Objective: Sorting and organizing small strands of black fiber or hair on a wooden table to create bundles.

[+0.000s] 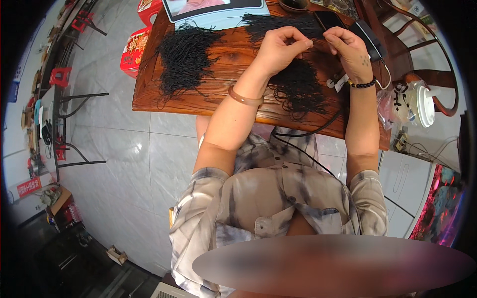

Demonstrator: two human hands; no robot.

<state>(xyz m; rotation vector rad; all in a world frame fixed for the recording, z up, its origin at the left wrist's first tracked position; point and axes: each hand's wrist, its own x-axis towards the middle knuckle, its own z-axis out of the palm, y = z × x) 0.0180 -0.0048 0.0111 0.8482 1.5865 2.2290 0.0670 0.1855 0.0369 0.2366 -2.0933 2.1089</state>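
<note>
Over the wooden table, my left hand and my right hand are raised close together, a small gap between their fingertips. Each has thumb and forefinger pinched together; whatever lies between them is too small to make out. A heap of thin black cords spreads on the table to the left of my left hand. More black cords lie below and between the hands, partly hidden by my left wrist. Another bundle of black cords stretches behind my left hand.
A tablet stands at the table's far edge. Behind my right hand are a phone and a black device with a white cable. A white-lidded cup is at the right. Red boxes stand left of the table.
</note>
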